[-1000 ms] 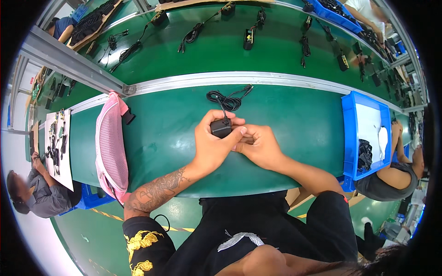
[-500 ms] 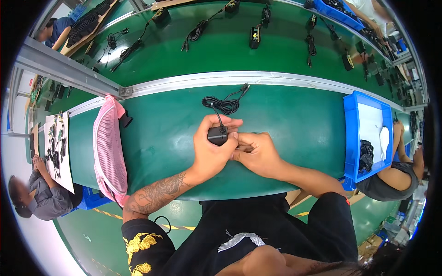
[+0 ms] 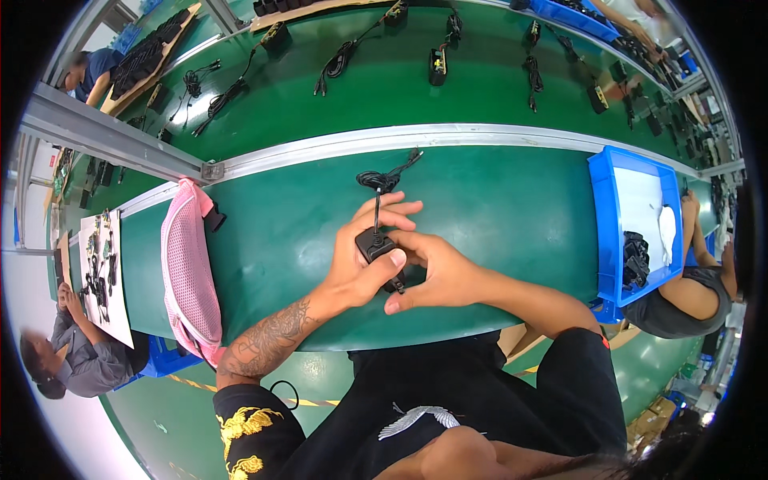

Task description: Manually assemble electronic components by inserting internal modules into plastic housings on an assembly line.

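Note:
My left hand (image 3: pixel 360 254) is closed around a black power adapter (image 3: pixel 372 244), with its thumb pressed across the case. A black cable (image 3: pixel 377 210) runs from the adapter's far end to a bundled coil (image 3: pixel 379 181) lying on the green mat. My right hand (image 3: pixel 438 270) is beside the adapter's near end, its thumb spread away from the fingers. Its fingertips meet the adapter's right side, partly hidden behind my left thumb. A small dark part (image 3: pixel 398 283) sticks out at the adapter's near end, between my two hands.
A pink mesh bag (image 3: pixel 190 268) lies at the left. At the right stands a blue tray (image 3: pixel 606 232) with black parts inside. Beyond the metal rail (image 3: pixel 480 134), several adapters with cables lie on a green belt (image 3: pixel 360 100). Other people sit at both sides.
The adapter has turned in my left hand, and its near end now shows. My right thumb has moved away from the fingers, toward me. The cable coil has shifted slightly.

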A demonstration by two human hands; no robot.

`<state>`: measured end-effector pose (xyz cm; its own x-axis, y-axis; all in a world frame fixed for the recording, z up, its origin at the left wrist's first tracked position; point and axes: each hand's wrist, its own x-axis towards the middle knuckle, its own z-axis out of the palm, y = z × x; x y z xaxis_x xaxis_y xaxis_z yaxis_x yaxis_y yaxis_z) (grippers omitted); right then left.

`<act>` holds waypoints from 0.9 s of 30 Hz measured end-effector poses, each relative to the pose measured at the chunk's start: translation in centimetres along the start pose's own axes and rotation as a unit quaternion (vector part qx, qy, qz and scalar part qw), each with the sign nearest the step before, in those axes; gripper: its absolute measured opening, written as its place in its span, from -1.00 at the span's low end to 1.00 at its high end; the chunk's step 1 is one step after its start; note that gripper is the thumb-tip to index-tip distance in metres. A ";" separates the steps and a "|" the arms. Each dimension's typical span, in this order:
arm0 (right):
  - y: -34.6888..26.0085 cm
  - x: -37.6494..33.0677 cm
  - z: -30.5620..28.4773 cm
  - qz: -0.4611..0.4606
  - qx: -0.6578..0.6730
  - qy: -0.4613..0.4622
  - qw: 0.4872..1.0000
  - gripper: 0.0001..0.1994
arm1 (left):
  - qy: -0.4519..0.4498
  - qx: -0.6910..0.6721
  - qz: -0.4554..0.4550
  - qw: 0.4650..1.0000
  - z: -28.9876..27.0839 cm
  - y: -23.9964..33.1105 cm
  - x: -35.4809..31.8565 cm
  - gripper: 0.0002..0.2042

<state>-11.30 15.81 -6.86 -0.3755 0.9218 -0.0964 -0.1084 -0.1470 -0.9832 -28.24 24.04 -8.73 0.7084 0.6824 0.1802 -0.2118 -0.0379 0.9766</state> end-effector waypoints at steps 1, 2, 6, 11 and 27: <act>0.0 0.1 -0.3 0.026 0.025 -0.014 0.999 -0.32 | -0.016 -0.002 -0.008 1.000 0.0 0.1 0.0 -0.69; 0.0 0.0 -0.4 0.052 0.050 -0.029 0.997 -0.33 | -0.017 -0.002 -0.009 1.000 0.1 0.1 -0.1 -0.69; 0.6 0.2 -0.3 0.082 0.140 -0.039 0.986 -0.33 | -0.050 -0.074 -0.073 0.993 0.1 0.1 -0.2 -0.56; 0.6 -0.1 0.6 0.081 0.164 -0.001 0.983 -0.34 | -0.065 -0.124 -0.070 0.988 -0.2 -0.7 -0.3 -0.57; -0.8 -0.3 1.1 -0.005 0.064 0.116 0.991 -0.41 | -0.017 -0.030 -0.044 0.998 0.2 0.7 -0.6 -0.56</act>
<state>-12.08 15.25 -5.90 -0.1542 0.9790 -0.1336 -0.2323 -0.1674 -0.9581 -28.70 23.48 -8.13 0.7487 0.6554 0.0996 -0.1874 0.0651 0.9801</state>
